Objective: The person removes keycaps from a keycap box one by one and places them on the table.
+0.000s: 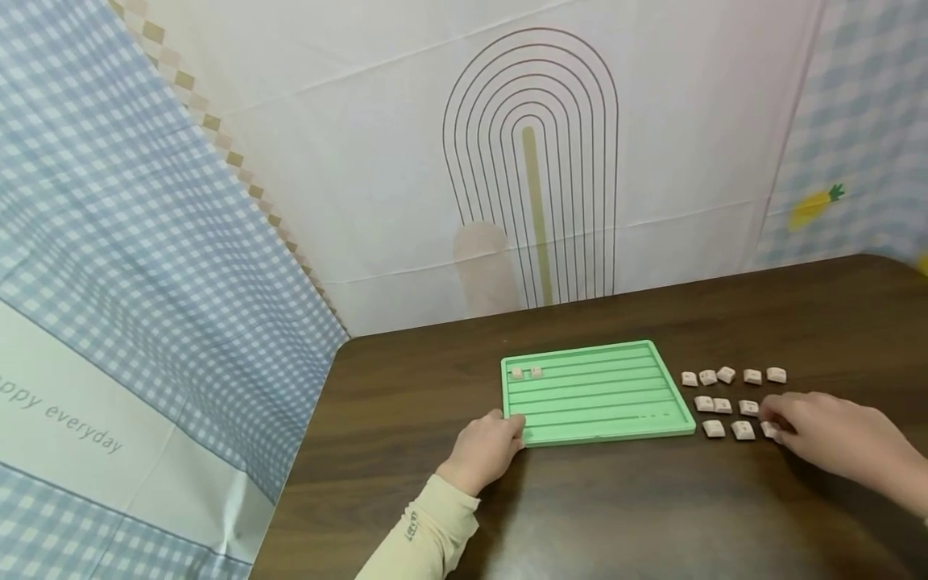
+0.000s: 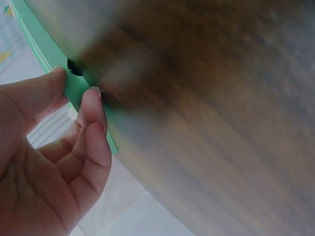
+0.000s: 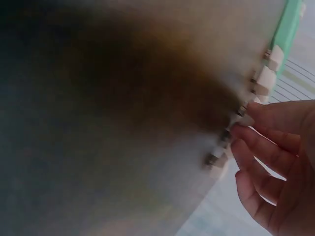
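Note:
A shallow green tray [image 1: 587, 399] with raised ribs lies on the table, two white keycaps [image 1: 526, 373] in its upper left part. My left hand [image 1: 484, 447] grips its near left corner; in the left wrist view the thumb and fingers pinch the tray's rim [image 2: 76, 91]. To the tray's right, several small white keycaps with dark marks [image 1: 722, 406] lie in loose rows. At the near right end of these rows my right hand [image 1: 834, 435] pinches a keycap [image 1: 770, 430] between thumb and fingers. The right wrist view shows this keycap [image 3: 244, 119] partly covered by the fingertips.
The dark wooden table [image 1: 616, 507] has a rounded far right corner. Behind it hangs a pale curtain [image 1: 377, 161] with printed arches, and a blue checked cloth [image 1: 181, 201] hangs at the left. Other keycaps [image 3: 266, 78] stand close beside the right fingers.

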The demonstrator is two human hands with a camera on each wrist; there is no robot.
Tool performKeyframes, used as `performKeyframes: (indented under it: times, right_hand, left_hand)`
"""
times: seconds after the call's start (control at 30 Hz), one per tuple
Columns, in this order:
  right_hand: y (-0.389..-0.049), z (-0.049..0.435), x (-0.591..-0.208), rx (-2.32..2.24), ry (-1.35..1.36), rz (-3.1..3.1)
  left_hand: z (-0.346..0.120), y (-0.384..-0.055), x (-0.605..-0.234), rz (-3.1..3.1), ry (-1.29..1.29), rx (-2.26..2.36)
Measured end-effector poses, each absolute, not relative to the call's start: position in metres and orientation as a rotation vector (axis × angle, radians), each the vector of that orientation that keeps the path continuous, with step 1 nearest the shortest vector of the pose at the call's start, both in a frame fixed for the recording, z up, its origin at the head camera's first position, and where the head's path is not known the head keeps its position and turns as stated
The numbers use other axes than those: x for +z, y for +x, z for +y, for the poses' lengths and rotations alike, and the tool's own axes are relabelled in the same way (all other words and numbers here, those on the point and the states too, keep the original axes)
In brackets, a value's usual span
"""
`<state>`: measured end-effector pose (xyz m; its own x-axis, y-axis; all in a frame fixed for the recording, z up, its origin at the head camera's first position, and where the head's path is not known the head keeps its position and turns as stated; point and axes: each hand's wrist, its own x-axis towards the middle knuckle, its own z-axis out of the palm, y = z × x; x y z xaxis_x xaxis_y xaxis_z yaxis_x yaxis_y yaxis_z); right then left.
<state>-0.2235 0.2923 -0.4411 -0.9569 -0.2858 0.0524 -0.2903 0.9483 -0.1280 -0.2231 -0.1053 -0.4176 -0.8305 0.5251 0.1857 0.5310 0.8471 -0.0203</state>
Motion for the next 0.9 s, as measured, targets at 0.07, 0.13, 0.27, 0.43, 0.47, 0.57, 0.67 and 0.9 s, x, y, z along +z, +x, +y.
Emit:
performKeyframes:
  times: [0.07, 0.13, 0.27, 0.43, 0.47, 0.57, 0.67, 0.9]
  right_hand:
    - [-0.224, 0.291, -0.443, 0.205, 0.45, -3.045]
    - [-0.225, 0.289, -0.442, 0.21, 0.449, -3.037]
    - [-0.228, 0.284, -0.428, 0.241, 0.441, -3.04]
    - [-0.247, 0.261, -0.4, 0.331, 0.476, -2.981]
    - [-0.252, 0.252, -0.397, 0.354, 0.5, -2.966]
    - [-0.268, 0.218, -0.39, 0.407, 0.586, -2.938]
    - [-0.284, 0.179, -0.394, 0.449, 0.653, -2.903]
    - [-0.31, 0.102, -0.41, 0.473, 0.726, -2.896]
  left_hand:
    - [-0.107, -0.223, -0.416, -2.845, -0.811, -0.043]
    - [-0.108, -0.223, -0.415, -2.852, -0.797, -0.042]
    - [-0.108, -0.222, -0.416, -2.854, -0.791, -0.035]
    - [-0.105, -0.222, -0.418, -2.834, -0.801, -0.008]
    - [-0.105, -0.222, -0.418, -2.832, -0.799, -0.001]
    - [-0.105, -0.221, -0.418, -2.843, -0.789, -0.004]
    - [-0.105, -0.221, -0.418, -2.851, -0.781, -0.006]
    - [-0.104, -0.221, -0.419, -2.826, -0.793, 0.033]
